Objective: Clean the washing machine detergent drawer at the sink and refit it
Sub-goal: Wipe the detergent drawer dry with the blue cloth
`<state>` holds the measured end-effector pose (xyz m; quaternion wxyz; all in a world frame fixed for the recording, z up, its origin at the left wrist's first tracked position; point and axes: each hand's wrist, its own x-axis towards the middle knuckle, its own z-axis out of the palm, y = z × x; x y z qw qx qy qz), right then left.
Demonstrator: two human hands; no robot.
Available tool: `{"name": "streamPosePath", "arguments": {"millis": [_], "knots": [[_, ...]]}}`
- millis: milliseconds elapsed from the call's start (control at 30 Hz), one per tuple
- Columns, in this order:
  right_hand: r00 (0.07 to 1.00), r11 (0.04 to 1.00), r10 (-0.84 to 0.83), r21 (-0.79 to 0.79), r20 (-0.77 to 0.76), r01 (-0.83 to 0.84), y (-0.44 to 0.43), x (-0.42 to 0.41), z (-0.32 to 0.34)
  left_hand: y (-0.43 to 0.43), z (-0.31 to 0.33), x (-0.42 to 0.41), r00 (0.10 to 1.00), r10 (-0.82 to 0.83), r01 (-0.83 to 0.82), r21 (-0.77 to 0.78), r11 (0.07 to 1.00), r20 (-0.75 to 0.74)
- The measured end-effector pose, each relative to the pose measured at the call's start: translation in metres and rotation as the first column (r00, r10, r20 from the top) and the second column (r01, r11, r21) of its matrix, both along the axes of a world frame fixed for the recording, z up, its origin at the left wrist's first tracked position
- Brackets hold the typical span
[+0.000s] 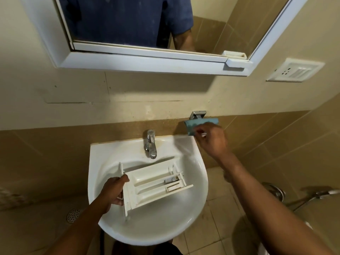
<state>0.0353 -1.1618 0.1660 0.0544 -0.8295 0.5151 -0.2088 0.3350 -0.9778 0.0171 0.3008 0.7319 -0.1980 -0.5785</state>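
1. The drawer [154, 184] lies in the sink [200, 173]; your left hand [114, 190] has its fingers curled round the drawer's left end.
2. Your right hand [211, 140] pinches a sponge [195, 125].
3. The drawer is likely light, stiff and slippery when wet: grip the frame, not the thin partitions.

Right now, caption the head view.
Left hand holds drawer at sink; right hand grips blue sponge below wall bracket.

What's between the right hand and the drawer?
Head view: only bare sink rim lies between the right hand, pinching the sponge, and the drawer; the tap stands off that line.

Blue short-sleeved shirt [125, 19], bare forearms [257, 192]
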Motion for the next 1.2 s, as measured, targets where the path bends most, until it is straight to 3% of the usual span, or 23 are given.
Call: {"name": "streamPosePath", "arguments": {"millis": [67,167,233,500,600,733,933,1000,1067,1133,1200], "knots": [[0.996,1.000,-0.013,0.007,-0.093,0.013,-0.025,-0.005,0.009,-0.002,-0.002,0.000,1.000,0.008,-0.008,-0.005,1.000,0.004],[0.964,0.991,0.048,0.135,-0.261,-0.013,-0.045,-0.005,0.007,-0.008,-0.007,-0.004,0.999,-0.004,0.004,-0.013,1.000,0.040],[0.956,0.981,0.089,0.190,-0.280,-0.035,-0.047,-0.002,0.003,-0.012,-0.009,-0.009,0.998,-0.022,0.023,-0.006,1.000,0.060],[0.958,0.995,0.102,0.018,-0.268,-0.101,-0.046,-0.001,-0.005,-0.032,-0.018,-0.038,0.982,-0.088,0.088,0.010,0.996,0.167],[0.985,0.992,0.037,-0.110,-0.169,-0.057,-0.044,-0.005,-0.005,-0.036,-0.022,-0.039,0.983,-0.069,0.066,0.023,0.998,0.171],[0.987,0.949,-0.108,-0.282,0.123,0.139,-0.033,-0.003,0.001,-0.037,-0.031,-0.032,0.990,-0.027,0.021,0.046,0.999,0.137],[0.941,0.948,0.040,-0.310,0.336,0.070,0.018,0.020,0.005,-0.037,-0.039,-0.024,0.994,-0.017,0.009,0.068,0.998,0.108],[0.909,0.965,0.059,-0.255,0.413,0.054,0.032,0.030,-0.005,-0.036,-0.036,-0.024,0.992,-0.026,0.018,0.067,0.998,0.121],[0.852,0.996,0.017,-0.083,0.524,0.032,0.042,0.041,-0.016,-0.036,-0.023,-0.024,0.985,-0.042,0.030,0.073,0.997,0.169],[0.765,0.990,-0.082,0.141,0.638,-0.011,0.051,0.051,-0.024,-0.036,-0.007,-0.023,0.929,-0.117,0.091,0.090,0.992,0.352],[0.666,0.950,-0.178,0.302,0.725,-0.074,0.057,0.059,-0.024,-0.039,0.013,-0.020,0.807,-0.150,0.163,0.029,0.986,0.571]]}}
